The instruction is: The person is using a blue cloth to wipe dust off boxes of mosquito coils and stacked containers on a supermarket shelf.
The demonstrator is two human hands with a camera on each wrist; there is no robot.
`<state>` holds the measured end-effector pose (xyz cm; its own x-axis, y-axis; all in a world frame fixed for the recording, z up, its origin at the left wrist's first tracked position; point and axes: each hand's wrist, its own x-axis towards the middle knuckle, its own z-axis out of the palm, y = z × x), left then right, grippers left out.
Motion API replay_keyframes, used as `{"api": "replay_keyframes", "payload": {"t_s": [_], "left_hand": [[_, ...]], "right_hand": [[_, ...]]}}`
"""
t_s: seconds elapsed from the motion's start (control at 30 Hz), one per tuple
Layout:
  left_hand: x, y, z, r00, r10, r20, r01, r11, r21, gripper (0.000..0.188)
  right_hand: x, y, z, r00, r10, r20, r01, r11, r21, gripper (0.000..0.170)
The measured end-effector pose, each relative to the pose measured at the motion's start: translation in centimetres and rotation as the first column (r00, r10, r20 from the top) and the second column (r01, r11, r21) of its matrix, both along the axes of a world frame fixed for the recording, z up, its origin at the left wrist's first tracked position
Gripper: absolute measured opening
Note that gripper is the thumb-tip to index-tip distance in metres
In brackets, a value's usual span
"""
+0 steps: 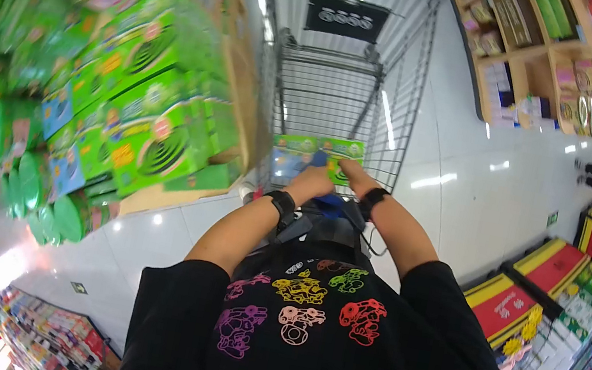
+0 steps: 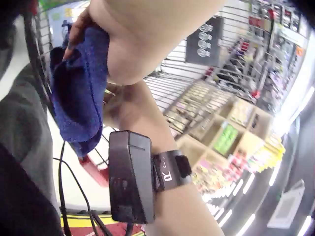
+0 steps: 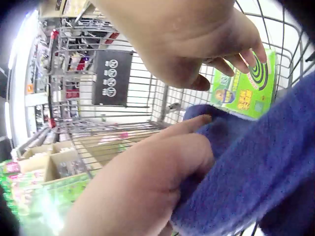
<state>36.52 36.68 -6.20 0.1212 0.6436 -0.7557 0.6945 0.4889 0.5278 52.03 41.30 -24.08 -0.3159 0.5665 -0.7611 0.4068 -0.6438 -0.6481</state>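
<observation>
Left forearm (image 1: pixel 237 228) angled toward 1 o'clock, left hand (image 1: pixel 312 181) gripping, fingers curled. Right forearm (image 1: pixel 405 232) angled toward 11; right hand (image 1: pixel 355 175) just beside left, at its 2 o'clock, fingers (image 3: pixel 238 62) loosely bent.

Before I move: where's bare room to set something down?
Free: the middle of the wire cart, between green boxes and black sign; floor tiles right of it, up to the wooden bins. Crowded: the cart's near end, with boxes, left hand, right hand and blue cloth.
</observation>
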Motion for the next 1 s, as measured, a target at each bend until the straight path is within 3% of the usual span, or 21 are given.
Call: {"api": "replay_keyframes", "payload": {"t_s": [0.03,0.07,0.1,0.17,0.23,0.37,0.47,0.5,0.57,0.67,0.77,0.87,0.97,1.0], "left_hand": [[-0.5,-0.6,2.7,1.0,0.018,-0.014,-0.018,0.998,0.054,0.036],[-1.4,-1.5,6.1,0.999,0.038,-0.031,-0.034,0.994,0.107,0.039],[-2.2,-2.8,8.2,0.999,0.029,-0.021,-0.023,0.975,0.222,0.047],[-4.5,-5.3,10.5,0.99,0.024,0.14,-0.065,0.954,0.293,0.045],[-7.7,-8.2,16.1,0.998,0.054,0.035,-0.063,0.932,0.357,0.042],[-15.4,-14.6,23.9,1.0,0.004,-0.026,0.006,0.927,0.376,0.046],[-20.5,-19.6,20.7,0.978,-0.095,0.187,-0.041,0.787,0.616,0.048],[-21.6,-21.1,19.9,0.988,-0.019,0.152,-0.067,0.838,0.542,0.05],[-23.4,-23.2,19.0,0.992,0.115,0.059,-0.128,0.912,0.39,0.054],[-24.5,-25.3,18.9,0.9,0.377,-0.217,-0.29,0.893,0.345,0.064],[-25.8,-25.9,15.5,0.917,0.384,-0.109,-0.325,0.877,0.355,0.079],[-26.1,-25.2,12.9,0.914,0.392,0.102,-0.395,0.811,0.431,0.087],[-26.0,-24.2,10.9,0.899,0.42,0.126,-0.431,0.79,0.436,0.088],[-25.8,-24.1,11.1,0.89,0.435,0.137,-0.449,0.785,0.427,0.087]], "right_hand": [[-2.9,1.2,13.6,0.97,0.068,0.235,-0.026,0.984,-0.179,0.025],[-3.9,0.9,16.6,0.978,-0.025,0.208,0.074,0.97,-0.232,0.021],[-2.3,0.6,13.0,0.976,-0.063,0.207,0.104,0.975,-0.198,0.022],[-4.7,-0.5,20.3,0.995,-0.07,0.078,0.074,0.996,-0.05,0.024],[-6.5,-2.4,25.3,0.984,-0.158,-0.077,0.163,0.985,0.061,0.025],[-10.6,-5.9,28.9,0.968,-0.051,-0.244,0.107,0.969,0.223,0.028],[-15.0,-9.1,30.1,0.953,0.114,-0.279,-0.013,0.941,0.339,0.032],[-16.3,-10.3,30.4,0.965,0.223,-0.136,-0.128,0.859,0.496,0.035],[-18.7,-12.4,31.4,0.92,0.341,0.191,-0.37,0.598,0.711,0.043],[-20.7,-13.8,29.0,0.925,0.268,0.271,-0.329,0.206,0.921,0.06],[-22.2,-15.3,33.5,0.852,0.411,0.323,-0.469,0.326,0.821,0.07],[-22.4,-14.4,28.5,0.863,0.312,0.397,-0.469,0.207,0.858,0.073],[-22.4,-13.9,26.7,0.882,0.313,0.352,-0.429,0.225,0.875,0.065],[-22.4,-14.0,27.1,0.886,0.305,0.351,-0.436,0.284,0.854,0.063]]}}
